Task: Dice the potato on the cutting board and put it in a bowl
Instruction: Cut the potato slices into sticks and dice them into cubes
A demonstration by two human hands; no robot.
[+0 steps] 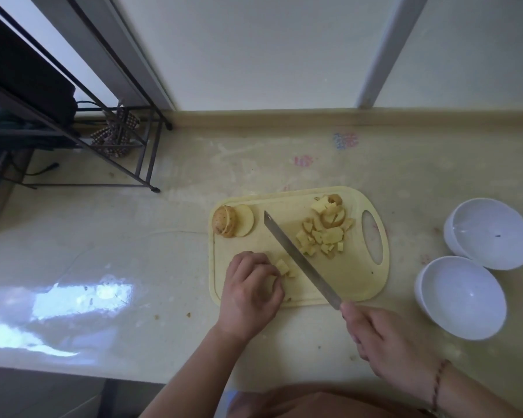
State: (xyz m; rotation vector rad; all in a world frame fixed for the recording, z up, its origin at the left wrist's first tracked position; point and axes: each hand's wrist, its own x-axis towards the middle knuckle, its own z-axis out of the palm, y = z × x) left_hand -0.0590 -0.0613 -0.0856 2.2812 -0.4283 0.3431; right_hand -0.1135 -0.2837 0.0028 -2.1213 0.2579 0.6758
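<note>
item: pale yellow cutting board point(357, 285) on a beige counter point(133, 251), handle slot to the right. knife point(299, 259), one — blade runs diagonally across the board, tip toward the far left, heel toward the near right; the right hand point(387, 348) curls round its handle just off the board's near edge. left hand point(251, 292), fingers curled down on a small cluster of potato pieces point(283, 267) at the board's near-left, just left of the blade, seemingly touching it. the next cut turns on this: the held pieces lie on the left-hand side of the knife, the left hand nearest, fingertips close to the edge. diced pile point(323, 233), one loose heap with a few uncut slices mixed in, on the far right of the board, right of the blade. uncut potato end point(224, 225) with skin, one, plus a round slice point(244, 224) leaning beside it, far-left corner. bowls, two, white, both holding no potato, right of the board: near bowl point(462, 297) and far bowl point(492, 233), rims touching. dicing looks partly done; nothing in a bowl yet.
</note>
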